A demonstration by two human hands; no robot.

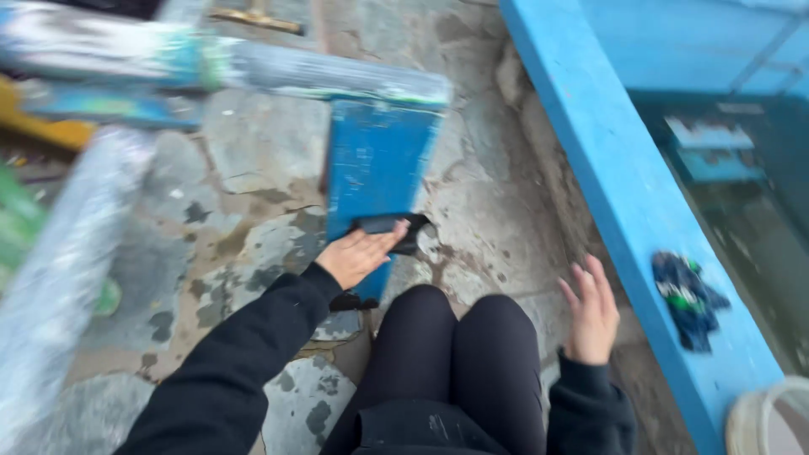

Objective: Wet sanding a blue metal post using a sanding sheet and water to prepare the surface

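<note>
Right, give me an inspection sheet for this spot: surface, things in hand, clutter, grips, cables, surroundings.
Surface: cracked stone floor, grey with dark and brown patches.
Job's things: blue painted board, scuffed, standing on the floor; a dark flat pad lies against its lower part.
Clutter: crumpled blue and green cloth on the blue ledge; pale container rim at the lower right corner.
Grips: left hand flat on the pad, pressing it to the board; right hand open, fingers spread, holding nothing.
Cables: nothing seen.
Surroundings: paint-streaked beams at the upper left, blurred; dark water beyond the ledge; the person's knees in dark trousers.
</note>
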